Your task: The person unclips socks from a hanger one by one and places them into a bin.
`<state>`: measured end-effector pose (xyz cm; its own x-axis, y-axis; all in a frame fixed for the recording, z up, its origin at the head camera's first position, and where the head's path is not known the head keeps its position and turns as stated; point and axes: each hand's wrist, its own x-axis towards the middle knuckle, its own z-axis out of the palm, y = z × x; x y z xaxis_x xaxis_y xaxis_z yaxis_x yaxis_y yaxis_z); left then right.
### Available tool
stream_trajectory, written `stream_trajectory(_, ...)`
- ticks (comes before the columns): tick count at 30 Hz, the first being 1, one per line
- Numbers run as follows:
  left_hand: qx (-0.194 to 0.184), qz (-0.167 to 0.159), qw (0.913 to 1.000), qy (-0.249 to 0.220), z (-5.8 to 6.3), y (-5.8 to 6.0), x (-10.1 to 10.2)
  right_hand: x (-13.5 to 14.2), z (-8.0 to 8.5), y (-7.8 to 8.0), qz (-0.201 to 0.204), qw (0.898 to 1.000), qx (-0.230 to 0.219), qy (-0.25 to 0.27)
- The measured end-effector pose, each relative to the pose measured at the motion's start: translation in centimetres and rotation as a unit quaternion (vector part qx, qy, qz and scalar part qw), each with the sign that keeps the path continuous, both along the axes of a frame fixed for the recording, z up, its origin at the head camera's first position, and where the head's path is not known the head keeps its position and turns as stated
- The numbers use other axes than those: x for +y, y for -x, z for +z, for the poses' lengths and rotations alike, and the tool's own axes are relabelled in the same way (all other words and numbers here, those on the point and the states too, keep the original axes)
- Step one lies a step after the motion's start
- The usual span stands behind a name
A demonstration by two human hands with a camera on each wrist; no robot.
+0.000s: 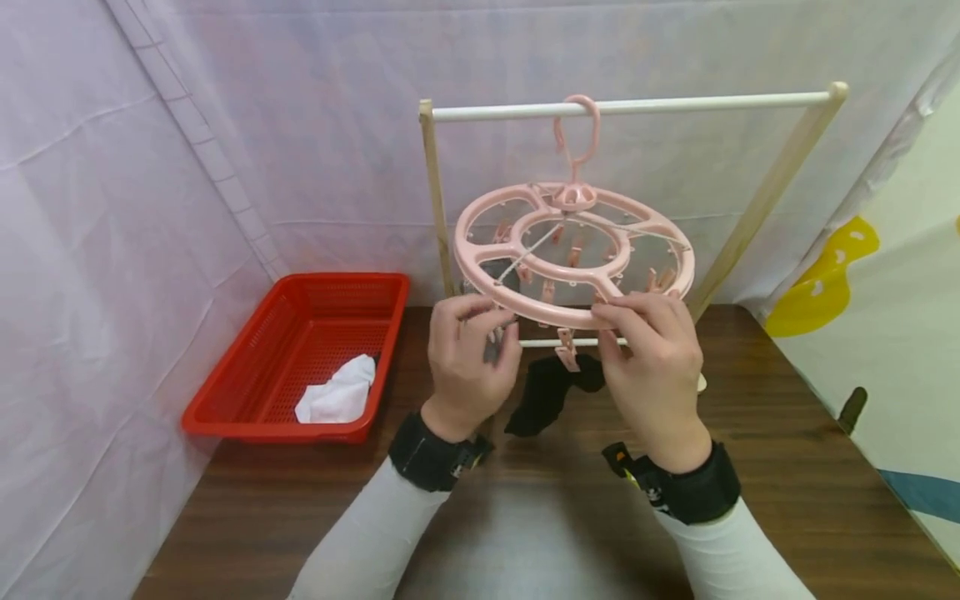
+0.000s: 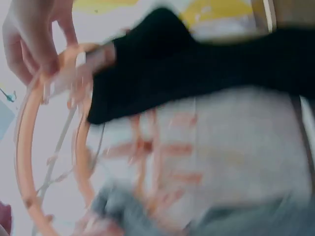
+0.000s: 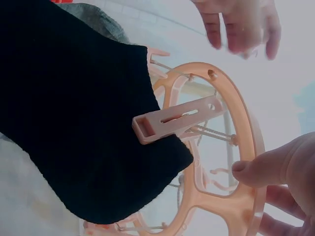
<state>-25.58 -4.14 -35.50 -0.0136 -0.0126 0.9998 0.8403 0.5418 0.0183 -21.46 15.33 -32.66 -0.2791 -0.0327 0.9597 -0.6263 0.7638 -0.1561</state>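
black sock (image 1: 551,392) hangs clipped by a peg (image 3: 177,118) on the pink peg hanger (image 1: 573,254) on the rail. left hand (image 1: 468,367) pinches a front peg, right hand (image 1: 652,367) holds the rim. one white cloth (image 1: 337,392) left in the red basket (image 1: 247,375) on the worktop.

Staged laundry-hanging set-up, not a lived-in room.

White sheeting (image 1: 112,208) is draped as walls around a dark wooden table (image 1: 787,467). On it stands a small wooden drying rack (image 1: 637,106) carrying a pink round peg hanger (image 1: 573,254), beside a red plastic basket (image 1: 247,392) holding a white cloth (image 1: 337,392). A colourful printed panel (image 1: 885,317) closes off the right.
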Motion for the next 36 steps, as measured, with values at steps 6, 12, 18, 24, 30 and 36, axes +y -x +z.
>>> stream_trajectory(6, -0.01, -0.115, 0.9933, 0.007, -4.1, 0.0, 1.6, 0.0, -0.2, 0.2, 0.001, 1.0, -0.006, -0.002)
stream_trajectory(12, -0.18, -0.141, 0.9725, 0.044, -8.3, 0.8, 3.1, -0.2, -0.1, 0.0, -0.003, 1.0, -0.006, -0.005)
stream_trajectory(18, -0.345, -0.2, 0.9164, 0.032, -9.9, 0.9, 4.1, -0.3, -0.1, -0.2, 0.0, 1.0, -0.001, -0.003)
stream_trajectory(24, -0.423, -0.213, 0.8811, 0.0, -10.6, 1.0, 4.3, -0.4, -0.1, -0.2, -0.002, 1.0, -0.006, -0.017)
stream_trajectory(30, -0.421, -0.19, 0.8871, -0.011, -11.4, 1.3, 4.4, -0.5, -0.5, 0.1, -0.023, 0.999, -0.013, -0.038)
stream_trajectory(36, -0.421, -0.193, 0.8859, -0.023, -12.1, 1.5, 4.5, -0.5, -0.9, 0.3, -0.034, 0.997, -0.039, -0.05)
